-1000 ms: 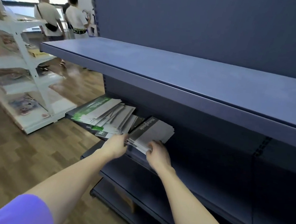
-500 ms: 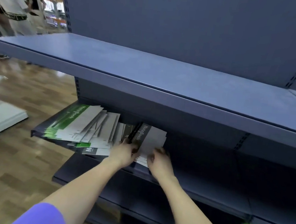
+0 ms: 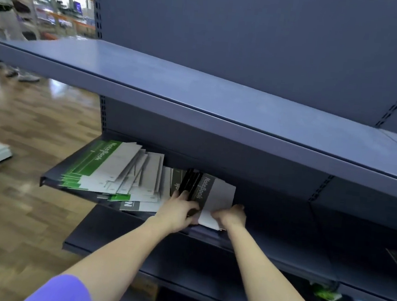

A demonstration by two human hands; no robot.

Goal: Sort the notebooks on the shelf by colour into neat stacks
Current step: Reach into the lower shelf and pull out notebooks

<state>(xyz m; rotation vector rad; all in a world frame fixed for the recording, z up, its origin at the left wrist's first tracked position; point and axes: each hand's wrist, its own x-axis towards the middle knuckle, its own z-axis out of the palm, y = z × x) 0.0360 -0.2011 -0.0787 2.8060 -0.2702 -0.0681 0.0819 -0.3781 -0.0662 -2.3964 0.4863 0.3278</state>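
Black-spined notebooks on middle shelf, right of fanned green notebooks. Left hand clutching spine edge, right hand gripping front corner. Risk: near edge overhanging shelf lip; uneven squeeze likely to slide loose copies off.

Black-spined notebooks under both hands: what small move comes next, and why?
Probably square them up: press the left hand and right hand inward until the black-spined notebooks sit flush. Their edges look staggered, and they lie beside the fanned green notebooks.
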